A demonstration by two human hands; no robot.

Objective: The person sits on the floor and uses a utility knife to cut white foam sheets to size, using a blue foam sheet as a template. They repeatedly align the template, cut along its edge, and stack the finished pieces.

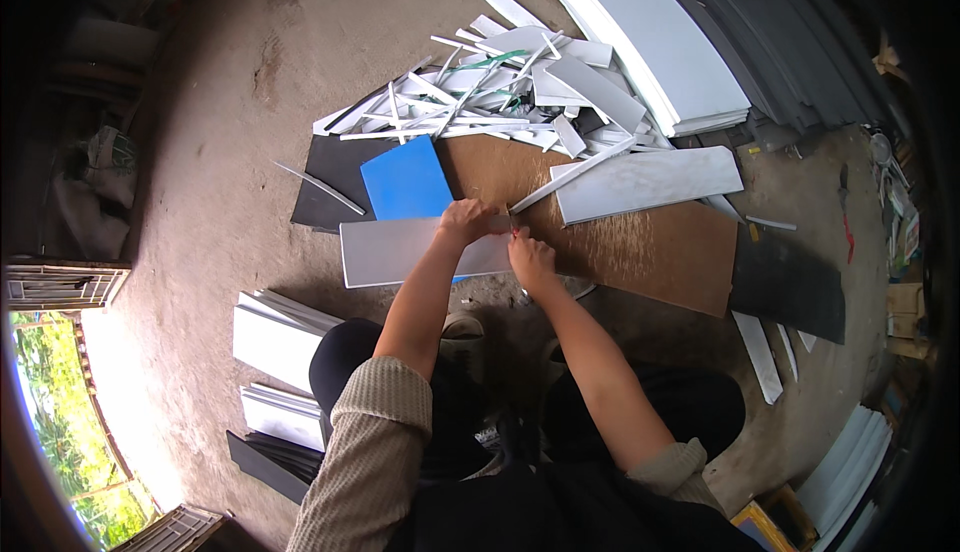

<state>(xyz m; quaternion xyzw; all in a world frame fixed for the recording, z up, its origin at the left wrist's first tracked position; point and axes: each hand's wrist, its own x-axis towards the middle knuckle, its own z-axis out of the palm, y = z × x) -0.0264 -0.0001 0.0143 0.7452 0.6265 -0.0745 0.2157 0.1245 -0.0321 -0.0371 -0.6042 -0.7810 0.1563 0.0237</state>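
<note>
Concrete floor (220, 152), scratched brown board (650, 262). Left hand (472, 220) on white panel (400, 252), finger grip unclear; right hand (533, 258) clenched around small red tool (515, 233); white offcuts (595, 92) beyond.

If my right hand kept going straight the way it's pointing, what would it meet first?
Your right hand points forward and slightly left, so probably your left hand, by the right end of the pale panel. Depth is unclear; it might pass just over.
</note>
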